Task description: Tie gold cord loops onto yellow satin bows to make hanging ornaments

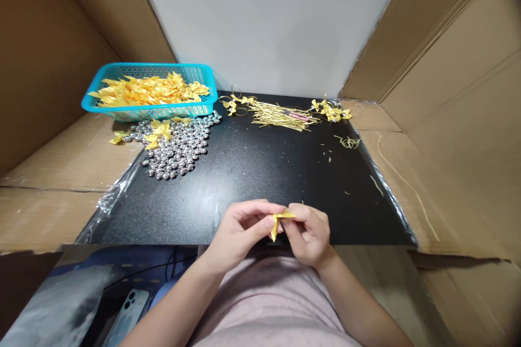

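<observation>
Both of my hands meet at the front edge of the black table [252, 173]. Between them is a small yellow ribbon bow [276, 223], its pointed ends sticking out. My left hand [247, 225] pinches one side of it with thumb and index finger. My right hand [308, 232] has its fingertips closed on the other side, and what lies right under those fingertips is hidden. Farther back lie silver round beads [176, 153] with a few loose yellow bows [159, 131] on top.
A turquoise basket [148, 114] full of yellow bows stands back left. Gold twist ties [277, 115] lie at the back with a pink-handled tool [299, 116]. Beside them are bows with beads [331, 110] and thread scraps [349, 142]. Cardboard walls [459, 81] flank the table.
</observation>
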`<state>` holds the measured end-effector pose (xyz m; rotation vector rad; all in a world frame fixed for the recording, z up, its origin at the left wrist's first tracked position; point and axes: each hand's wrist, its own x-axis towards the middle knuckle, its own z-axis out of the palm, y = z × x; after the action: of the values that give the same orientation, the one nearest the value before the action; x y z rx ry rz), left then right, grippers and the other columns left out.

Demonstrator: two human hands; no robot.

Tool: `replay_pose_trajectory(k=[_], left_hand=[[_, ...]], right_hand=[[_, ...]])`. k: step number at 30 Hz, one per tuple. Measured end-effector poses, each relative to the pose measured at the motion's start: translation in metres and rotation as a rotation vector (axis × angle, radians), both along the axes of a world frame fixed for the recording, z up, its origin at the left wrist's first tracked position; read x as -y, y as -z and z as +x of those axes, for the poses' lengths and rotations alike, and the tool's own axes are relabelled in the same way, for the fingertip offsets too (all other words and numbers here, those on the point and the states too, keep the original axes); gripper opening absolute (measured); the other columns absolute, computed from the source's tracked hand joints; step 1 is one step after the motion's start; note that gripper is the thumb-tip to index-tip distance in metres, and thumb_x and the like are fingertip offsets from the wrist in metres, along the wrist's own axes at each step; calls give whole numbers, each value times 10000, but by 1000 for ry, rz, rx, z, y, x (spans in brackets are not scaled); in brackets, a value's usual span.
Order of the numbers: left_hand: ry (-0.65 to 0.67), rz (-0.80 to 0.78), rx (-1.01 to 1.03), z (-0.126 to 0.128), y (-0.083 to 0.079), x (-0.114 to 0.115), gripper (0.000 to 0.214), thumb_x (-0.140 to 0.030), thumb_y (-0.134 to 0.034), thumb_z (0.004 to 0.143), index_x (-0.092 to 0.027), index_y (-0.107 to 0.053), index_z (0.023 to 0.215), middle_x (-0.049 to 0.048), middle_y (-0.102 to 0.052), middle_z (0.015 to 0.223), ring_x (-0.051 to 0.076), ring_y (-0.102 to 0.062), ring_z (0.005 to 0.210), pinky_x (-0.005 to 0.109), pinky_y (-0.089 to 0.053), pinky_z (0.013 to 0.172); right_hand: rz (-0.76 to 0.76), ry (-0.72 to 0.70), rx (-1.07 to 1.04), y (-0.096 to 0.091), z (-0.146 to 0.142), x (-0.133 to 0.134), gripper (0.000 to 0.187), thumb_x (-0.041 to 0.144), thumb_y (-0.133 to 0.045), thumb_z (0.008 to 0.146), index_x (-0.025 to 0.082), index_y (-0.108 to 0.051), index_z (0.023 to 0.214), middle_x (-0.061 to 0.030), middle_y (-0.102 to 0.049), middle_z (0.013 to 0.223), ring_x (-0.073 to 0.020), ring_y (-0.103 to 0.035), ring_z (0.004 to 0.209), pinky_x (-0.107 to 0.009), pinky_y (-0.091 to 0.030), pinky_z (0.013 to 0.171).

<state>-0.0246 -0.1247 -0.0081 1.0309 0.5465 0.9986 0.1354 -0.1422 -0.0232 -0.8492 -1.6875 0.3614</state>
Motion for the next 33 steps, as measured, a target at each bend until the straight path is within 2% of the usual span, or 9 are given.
replay_pose_trajectory(k=[7, 10, 15, 18, 22, 25, 28, 33], left_hand=[[-28, 37, 10, 2, -1, 3, 140, -228, -729, 822, -251, -795, 943, 21, -686, 737, 81, -601, 641, 175, -483, 615], [-51, 4, 22, 4, -1, 5, 135, -238, -731, 824, -258, -794, 942, 9, -695, 723, 62, -592, 626, 151, -478, 613], [-61, -200, 53, 8, -14, -8, 143, -273, -789, 765, -225, -796, 900, 6, -705, 687, 47, -588, 606, 114, -469, 578], [-53, -342, 61, 9, -26, -28, 221, -254, -854, 676, -193, -795, 880, 6, -709, 696, 36, -576, 572, 105, -473, 555], [-70, -414, 12, 8, -31, -58, 288, -233, -872, 643, -163, -787, 909, 18, -720, 699, 37, -593, 570, 108, -493, 573], [-87, -419, -3, 9, -27, -78, 305, -214, -882, 621, -139, -781, 899, 21, -724, 698, 40, -601, 574, 109, -495, 568], [-70, -472, 40, 13, -22, -99, 328, -188, -878, 619, -118, -762, 918, 18, -722, 707, 29, -591, 555, 104, -495, 561], [-52, -631, 202, 20, -8, -137, 323, -68, -811, 658, -105, -716, 965, 3, -695, 715, 22, -588, 554, 98, -508, 586]], right_hand=[[-13, -9, -21, 5, 0, 1, 119, 109, -528, 867, 224, -556, 856, 29, -575, 591, -96, -496, 466, -205, -417, 462], [-24, -3, -40, 2, -1, 2, 134, 93, -528, 862, 222, -565, 871, 24, -609, 608, -95, -521, 472, -201, -432, 471], [-98, 2, 16, -26, 6, -8, 122, 91, -544, 864, 202, -563, 817, 20, -637, 643, -70, -516, 471, -177, -415, 467], [-201, 16, 119, -48, 14, -29, 101, 136, -548, 878, 182, -575, 793, 45, -542, 582, -63, -466, 464, -185, -374, 469], [-405, -103, 239, -61, 24, -64, 139, 170, -526, 891, 170, -561, 756, 75, -436, 538, -52, -371, 444, -196, -300, 462], [-522, -184, 228, -57, 27, -85, 167, 200, -501, 907, 168, -551, 750, 70, -439, 553, -59, -365, 473, -202, -288, 485], [-614, -232, 110, -48, 26, -102, 166, 238, -480, 919, 168, -553, 787, 75, -424, 550, -65, -355, 484, -204, -288, 495], [-732, -201, -133, -21, 18, -132, 206, 327, -488, 919, 173, -531, 789, 64, -437, 567, -72, -375, 490, -200, -296, 474]])
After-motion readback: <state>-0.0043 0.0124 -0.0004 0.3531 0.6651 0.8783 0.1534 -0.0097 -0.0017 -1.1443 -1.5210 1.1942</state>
